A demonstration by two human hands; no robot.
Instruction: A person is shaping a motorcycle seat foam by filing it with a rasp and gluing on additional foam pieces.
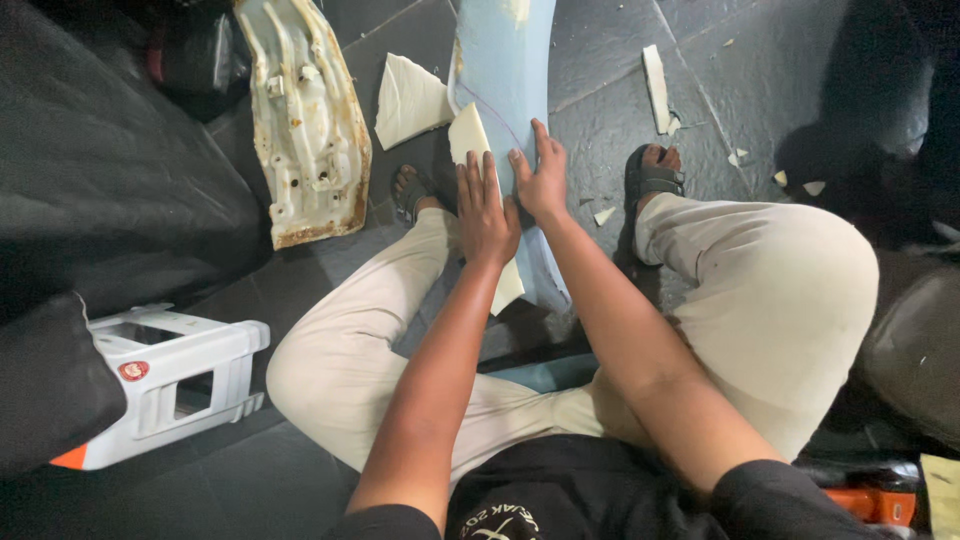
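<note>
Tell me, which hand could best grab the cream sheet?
Probably the left hand: it already lies flat on the cream sheet. The right hand rests beside it on the light-blue panel.

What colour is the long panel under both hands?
Pale blue; the panel shows best in the head view, under the left hand and right hand.

blue panel [505, 60]: smooth, matt painted surface;
sheet [470, 135]: cream paper, matt;
white part [305, 115]: painted metal, rusty, rough;
stool [175, 375]: glossy white plastic;
floor [610, 50]: dark rough stone tiles
</note>
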